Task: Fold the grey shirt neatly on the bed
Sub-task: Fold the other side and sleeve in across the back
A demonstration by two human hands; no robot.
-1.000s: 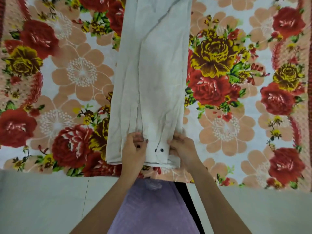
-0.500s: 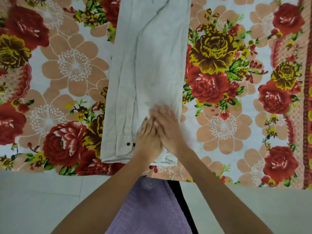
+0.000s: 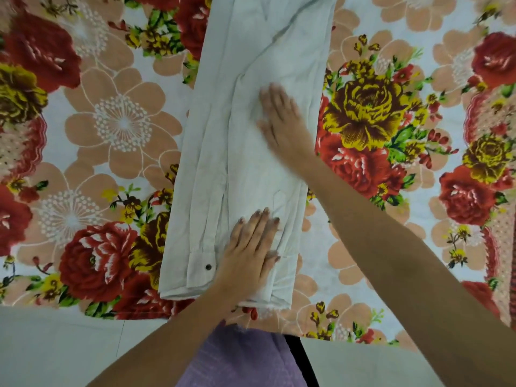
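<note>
grey shirt [image 3: 203,177] runs lengthwise away from the person; left grip [image 3: 250,247] lies flat on its near end, right grip [image 3: 282,121] flat farther up, both holding nothing.

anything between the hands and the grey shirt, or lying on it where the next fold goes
Nothing visible. The left hand lies flat on the grey shirt near its cuff end, the right hand, blurred, flat on it farther up. Beyond that the shirt shows only creases.

Bright, even, soft light, faint shadows, motion blur on the right hand [image 3: 282,121].
</note>
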